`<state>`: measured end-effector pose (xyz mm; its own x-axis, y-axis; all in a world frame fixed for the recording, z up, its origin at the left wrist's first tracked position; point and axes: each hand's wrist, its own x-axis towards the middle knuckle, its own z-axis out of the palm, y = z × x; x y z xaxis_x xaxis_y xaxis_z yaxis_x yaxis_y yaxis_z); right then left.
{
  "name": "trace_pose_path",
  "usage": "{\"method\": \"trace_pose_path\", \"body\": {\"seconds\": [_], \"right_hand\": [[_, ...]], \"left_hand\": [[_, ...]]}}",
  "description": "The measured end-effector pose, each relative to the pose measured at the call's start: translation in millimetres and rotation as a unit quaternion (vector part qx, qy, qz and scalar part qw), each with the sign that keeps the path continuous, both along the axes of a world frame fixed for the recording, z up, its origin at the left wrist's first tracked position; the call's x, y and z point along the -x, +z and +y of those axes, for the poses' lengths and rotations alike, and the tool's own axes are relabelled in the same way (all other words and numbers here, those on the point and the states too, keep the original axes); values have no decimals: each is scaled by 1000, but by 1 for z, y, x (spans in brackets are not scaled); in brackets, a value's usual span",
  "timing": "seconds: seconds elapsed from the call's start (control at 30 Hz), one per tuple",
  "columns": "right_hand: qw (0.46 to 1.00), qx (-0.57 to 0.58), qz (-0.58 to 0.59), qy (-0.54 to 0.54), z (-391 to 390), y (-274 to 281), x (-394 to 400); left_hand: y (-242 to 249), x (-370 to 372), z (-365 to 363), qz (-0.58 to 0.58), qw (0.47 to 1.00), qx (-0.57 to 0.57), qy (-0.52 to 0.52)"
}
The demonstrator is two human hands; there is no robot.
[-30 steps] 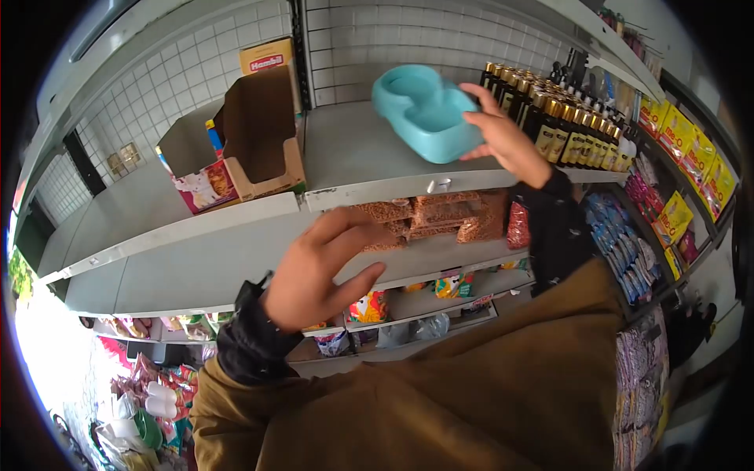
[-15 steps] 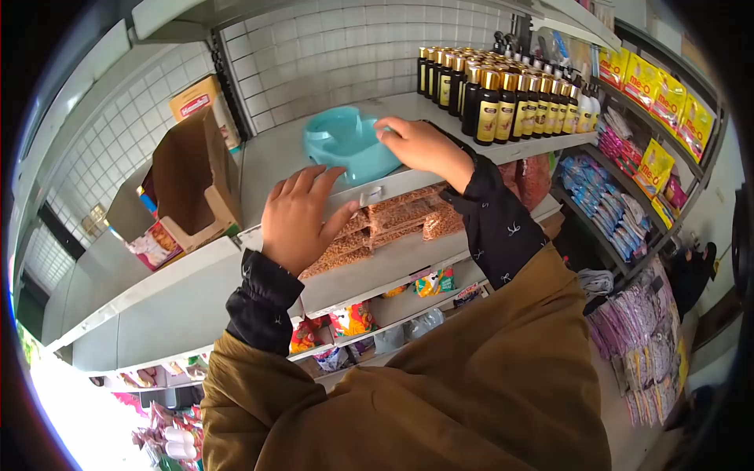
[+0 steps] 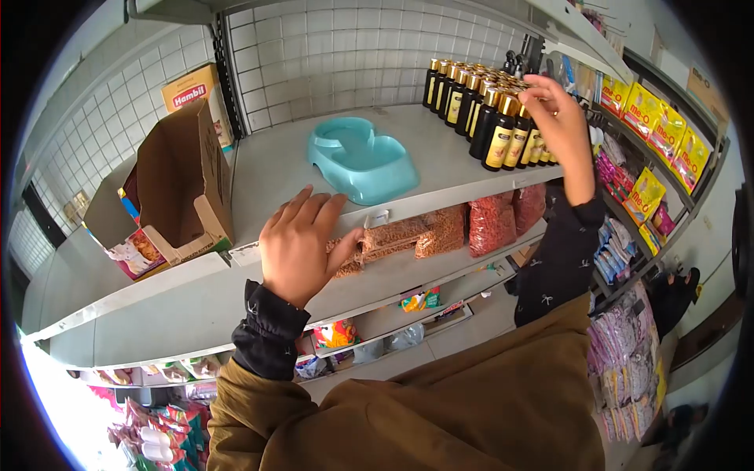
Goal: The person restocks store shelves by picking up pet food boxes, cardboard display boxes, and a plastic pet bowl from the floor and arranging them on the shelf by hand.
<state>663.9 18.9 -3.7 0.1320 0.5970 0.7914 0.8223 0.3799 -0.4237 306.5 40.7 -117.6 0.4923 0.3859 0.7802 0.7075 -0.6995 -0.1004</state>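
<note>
A light blue double pet bowl sits on the grey shelf, its front end near the shelf edge. My left hand is at the shelf edge just left of the bowl, fingers spread and holding nothing. At the right, my right hand reaches over the rows of dark bottles with gold caps and yellow labels. Its thumb and index finger are bent over the caps, fingers apart. No bottle is visibly lifted, and some bottles are hidden behind this hand.
Left on the shelf is an open cardboard box, with a Hambil box behind it. Bags of brown pellets and red pellets lie on the shelf below. Yellow me-o packs hang at the right.
My right hand has left the blue bowl and moved right to the bottles. The bowl now stands untouched by it. My left hand remains at the shelf edge.
</note>
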Motion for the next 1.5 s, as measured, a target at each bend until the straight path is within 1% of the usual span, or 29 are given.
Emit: {"method": "trace_pose_path", "body": {"seconds": [0.07, 0.1, 0.2, 0.33, 0.47, 0.63, 0.73, 0.9, 1.03, 1.13, 1.17, 1.27, 1.3, 1.37, 1.43, 1.5], "right_hand": [[995, 47, -55, -71, 5, 9, -8], [995, 49, -56, -71, 9, 10, -12], [974, 91, -171, -114, 26, 9, -21], [971, 92, -192, -109, 35, 6, -27], [976, 86, -165, -115, 33, 6, -18], [974, 106, -172, -105, 36, 9, -19], [960, 97, -215, -149, 35, 7, -15], [963, 108, -210, -131, 41, 6, -22], [957, 114, -227, -143, 39, 11, -21], [959, 173, -191, -119, 37, 16, -17], [959, 169, -193, -118, 36, 18, -17], [953, 118, -255, -115, 29, 22, -17], [953, 114, -257, -113, 25, 26, -15], [963, 137, -217, -82, 11, 36, -7], [968, 147, -192, -71, -1, 40, -12], [971, 92, -217, -45, -9, 40, -23]], "left_hand": [[-2, 0, 1, -5, 1000, -1, 3], [-2, 1, 2, -5, 1000, -4, 3], [-3, 1, 3, -11, 1000, -7, 2], [-3, 1, 5, -18, 1000, -12, -9], [-5, 2, 8, -23, 999, -27, -33], [-7, 3, 13, -33, 997, -49, -47], [-9, 4, 12, -33, 997, -44, -55], [-7, 3, 13, -40, 997, -38, -56], [-8, 3, 11, -32, 998, -32, -51], [-5, 4, 11, -26, 998, -35, -46], [-5, 4, 10, -28, 998, -35, -45], [-3, 1, 8, -40, 998, -35, -35], [-1, 1, 7, -46, 998, -32, -30], [0, -2, 4, -49, 998, -30, -28], [1, -4, 2, -56, 998, -24, 4], [1, -8, 1, -59, 998, -19, 18]]}}
